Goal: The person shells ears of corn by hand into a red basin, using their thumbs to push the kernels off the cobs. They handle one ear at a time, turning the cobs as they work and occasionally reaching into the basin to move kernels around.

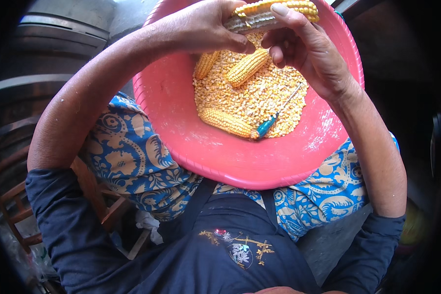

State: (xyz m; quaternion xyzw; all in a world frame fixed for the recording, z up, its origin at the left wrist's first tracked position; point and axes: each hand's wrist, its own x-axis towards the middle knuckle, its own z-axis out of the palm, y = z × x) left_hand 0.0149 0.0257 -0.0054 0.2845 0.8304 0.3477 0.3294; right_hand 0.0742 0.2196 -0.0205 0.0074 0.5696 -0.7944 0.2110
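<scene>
A partly shelled corn cob is held above the basin, with bare pale rows beside rows of yellow kernels. My left hand grips one end of it. My right hand holds the other end, its thumb pressed on the kernels and its other fingers curled below. Underneath, a pink plastic basin contains loose corn kernels. On them lie several whole cobs: one in the middle, one at the near side and one partly hidden at the left. A screwdriver with a green handle rests beside the near cob.
The basin sits between my legs, over blue and tan patterned trousers. A wooden chair stands at the left, with a crumpled white piece of material near it. A yellowish rounded object is at the right edge, partly dark.
</scene>
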